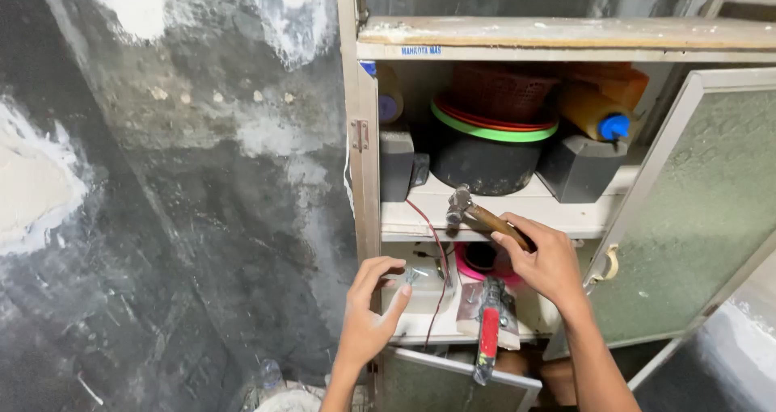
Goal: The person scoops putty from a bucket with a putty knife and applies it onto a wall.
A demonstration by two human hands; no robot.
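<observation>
The person stands at an open cupboard (368, 178) against a dark, patchy wall (202, 178). Their right hand (546, 258) is wrapped around the wooden handle of a hammer (477, 212), its metal head raised to the left, just in front of the upper shelf (501, 210). The left hand (368, 315) pinches a small metal piece (412, 276) between thumb and fingertips, held against the cupboard's left frame. A red-handled tool (489, 331) lies on the lower shelf, near both hands.
</observation>
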